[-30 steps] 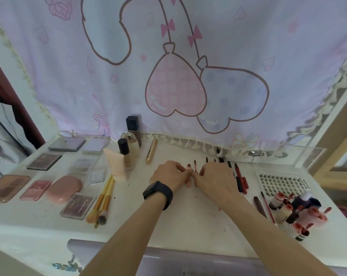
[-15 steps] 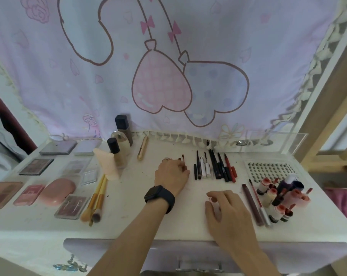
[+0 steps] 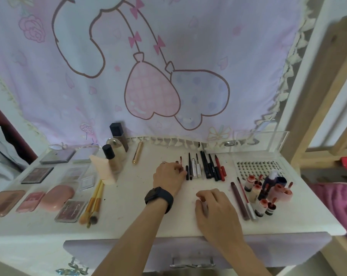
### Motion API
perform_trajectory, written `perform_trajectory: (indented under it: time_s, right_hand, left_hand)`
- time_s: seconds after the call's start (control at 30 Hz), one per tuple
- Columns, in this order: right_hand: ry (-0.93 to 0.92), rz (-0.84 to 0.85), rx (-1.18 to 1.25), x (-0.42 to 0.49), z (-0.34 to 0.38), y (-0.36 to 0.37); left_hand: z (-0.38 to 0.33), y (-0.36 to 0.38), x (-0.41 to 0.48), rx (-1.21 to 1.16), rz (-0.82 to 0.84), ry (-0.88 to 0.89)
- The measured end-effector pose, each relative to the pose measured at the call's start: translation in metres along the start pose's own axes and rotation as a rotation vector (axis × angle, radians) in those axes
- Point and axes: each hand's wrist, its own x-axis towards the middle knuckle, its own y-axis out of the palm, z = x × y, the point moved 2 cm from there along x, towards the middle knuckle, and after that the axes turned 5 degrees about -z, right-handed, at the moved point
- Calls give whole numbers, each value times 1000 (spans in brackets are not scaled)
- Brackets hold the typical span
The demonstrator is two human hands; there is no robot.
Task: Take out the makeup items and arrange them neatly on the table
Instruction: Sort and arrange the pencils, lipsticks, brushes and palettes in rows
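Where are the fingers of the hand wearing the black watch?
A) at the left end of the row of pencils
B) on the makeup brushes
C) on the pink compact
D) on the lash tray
A: the left hand, black watch on its wrist, has its fingers at the left end of the row of pencils.

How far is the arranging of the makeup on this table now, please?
Done: palettes in rows, brushes together, pencil row aligned. In hand: left hand pinches a reddish pencil beside that row; right hand holds a red-capped tube. Remaining: the lip bottles stand bunched.
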Motion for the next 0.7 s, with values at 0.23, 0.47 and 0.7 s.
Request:
perform_trajectory:
  time_s: [0.23,0.47,0.7]
  right_hand:
    - [-5,-3,-25,-2,-2,0]
    - [-19,44,-260,-1,0,-3]
    - [1,60,-273,-2,-1,1]
  left_hand:
    - [-3,-1,-4,-14,-3,-6]
    - [13,-23,-2,10,-29,2]
    - [48,-44,25,275,-14,48]
